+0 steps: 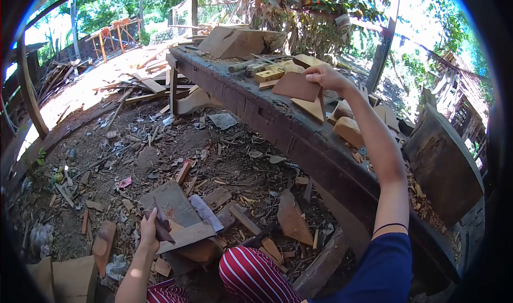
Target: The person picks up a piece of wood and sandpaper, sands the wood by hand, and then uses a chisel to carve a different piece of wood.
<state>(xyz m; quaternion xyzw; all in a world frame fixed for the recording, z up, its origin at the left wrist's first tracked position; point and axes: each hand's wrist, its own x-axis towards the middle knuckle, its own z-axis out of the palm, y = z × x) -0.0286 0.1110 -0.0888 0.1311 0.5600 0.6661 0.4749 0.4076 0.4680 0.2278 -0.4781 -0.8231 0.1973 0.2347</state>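
My right hand [323, 78] pinches the upper corner of a flat reddish-brown sheet [296, 86], which it holds over the dark workbench [256, 100]. Behind the sheet lie yellowish wood blocks [269, 76] and a triangular wood piece [310, 108]. Low on the left, my left hand [150, 229] is closed around a dark brown folded piece [162, 227], above boards on the ground. The material of both held pieces is hard to tell.
A large wood block [235, 41] rests at the bench's far end. Rounded blocks [349, 131] and a big curved slab [446, 161] stand on the right. Boards [173, 206] and scraps cover the ground by my knees. A post [29, 86] rises at left.
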